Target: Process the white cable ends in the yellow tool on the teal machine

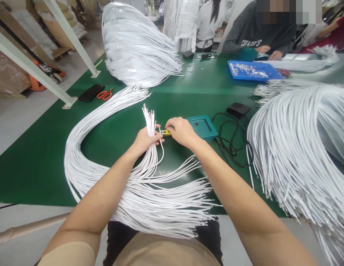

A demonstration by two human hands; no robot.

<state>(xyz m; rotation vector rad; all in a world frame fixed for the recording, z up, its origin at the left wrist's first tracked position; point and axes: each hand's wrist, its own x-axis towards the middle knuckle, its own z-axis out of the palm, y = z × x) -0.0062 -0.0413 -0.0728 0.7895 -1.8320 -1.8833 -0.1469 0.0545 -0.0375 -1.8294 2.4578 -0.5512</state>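
Observation:
My left hand (146, 139) is closed round a small bunch of white cables (152, 123), whose metal-tipped ends point up and away from me. One cable (162, 149) stands apart from that bunch, bending out to the right. My right hand (180, 130) grips a small tool with yellow handles (167, 132); its metal tip is close to the end of the single cable. Whether tip and cable touch I cannot tell. The bunch belongs to a long curved bundle of white cables (73, 147), with more loose ends fanned out beneath my forearms.
A teal tray (209, 125), black box (238, 109) and coiled black cord (230, 147) lie right of my hands. Large cable heaps (294, 122) (138, 44) flank the green table. Orange-handled scissors (104, 95), a phone (91, 92) and a blue tray (251, 76) are farther off. A co-worker (260, 33) sits opposite.

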